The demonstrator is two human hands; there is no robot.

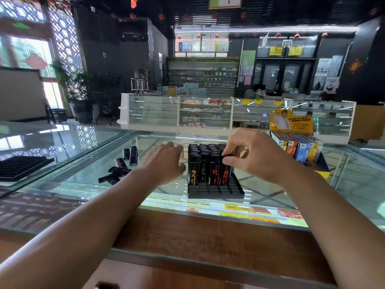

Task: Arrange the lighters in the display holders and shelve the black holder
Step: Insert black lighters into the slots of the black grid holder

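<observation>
A black display holder [216,192] sits on the glass counter, filled toward the back with upright black lighters [205,163]; its front slots are bare. My right hand [254,155] pinches the top of a black lighter [226,170] standing at the right end of the front filled row. My left hand [166,163] hovers just left of the holder, fingers relaxed, holding nothing. Several loose black lighters [120,170] lie on the glass to the left. A yellow display holder [293,140] with colourful lighters stands at the right.
A second black tray [23,167] lies on the adjoining counter at far left. The glass counter [260,184] has a wooden front edge [208,232]. Glass showcases and shelves stand across the shop floor beyond.
</observation>
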